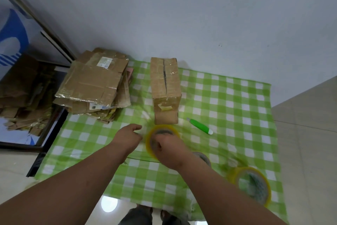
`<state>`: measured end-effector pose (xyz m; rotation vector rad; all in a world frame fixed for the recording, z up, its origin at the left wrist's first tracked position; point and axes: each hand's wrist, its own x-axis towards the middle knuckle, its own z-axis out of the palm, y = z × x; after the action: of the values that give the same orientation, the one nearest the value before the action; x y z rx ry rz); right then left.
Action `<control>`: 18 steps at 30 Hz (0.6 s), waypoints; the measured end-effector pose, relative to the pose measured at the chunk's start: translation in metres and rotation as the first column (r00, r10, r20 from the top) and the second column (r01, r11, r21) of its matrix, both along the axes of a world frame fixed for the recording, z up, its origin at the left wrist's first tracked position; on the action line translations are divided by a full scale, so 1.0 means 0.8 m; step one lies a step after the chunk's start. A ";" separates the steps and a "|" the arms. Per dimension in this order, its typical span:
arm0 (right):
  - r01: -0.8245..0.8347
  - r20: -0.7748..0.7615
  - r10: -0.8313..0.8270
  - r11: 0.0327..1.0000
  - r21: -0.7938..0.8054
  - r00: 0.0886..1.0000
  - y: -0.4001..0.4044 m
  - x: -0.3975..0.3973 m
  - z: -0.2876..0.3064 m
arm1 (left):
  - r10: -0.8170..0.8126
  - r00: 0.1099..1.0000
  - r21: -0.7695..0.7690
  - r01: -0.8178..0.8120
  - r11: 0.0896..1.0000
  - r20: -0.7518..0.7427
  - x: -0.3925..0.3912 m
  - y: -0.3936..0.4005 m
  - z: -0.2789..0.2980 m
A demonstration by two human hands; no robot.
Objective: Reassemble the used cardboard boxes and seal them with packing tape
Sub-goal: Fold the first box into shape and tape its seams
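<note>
The right hand [168, 147] grips a roll of clear packing tape [155, 144], fingers curled through and over its yellowish ring, which stands tilted on the cloth at about 6 o'clock from the assembled cardboard box [165, 89]. The left hand [128, 134] sits just beside the roll at its 9 o'clock, thumb and fingers drawn together as if pinching the loose tape end; motion blur hides whether any tape is actually between them, so I cannot tell what that grip closes on. Holding the roll steady with one hand and picking at it with the other suits peeling a fresh strip, probably for the box's top seam, which shows a dark open slit between the flaps although old glossy tape covers much of the box.

A green utility knife [200, 125] lies at the box's 4 o'clock, within reach for cutting. A second tape roll [252, 187] lies flat toward 4 o'clock from the hands, well apart. A stack of flattened cardboard boxes [94, 84] waits at the box's 9 o'clock, partly off the cloth.

Everything rests on a green-and-white checked cloth [237, 108] spread over a pale tiled floor [306, 133], against a plain grey-white wall [182, 14]. At 9 o'clock a dark-framed glass panel [27, 71] mirrors the cardboard. The person's feet show at 6 o'clock.
</note>
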<state>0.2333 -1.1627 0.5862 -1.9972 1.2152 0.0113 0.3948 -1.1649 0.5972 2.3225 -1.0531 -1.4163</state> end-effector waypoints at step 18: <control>0.293 -0.027 -0.312 0.917 -0.272 0.950 -0.142 -0.031 0.007 | -0.415 0.799 -0.280 0.558 0.781 0.436 -0.017 -0.123 -0.003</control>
<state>0.2085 -1.2763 0.5916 -2.0220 1.6336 -0.2508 0.3811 -1.2630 0.5947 2.1099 -1.9749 -0.7907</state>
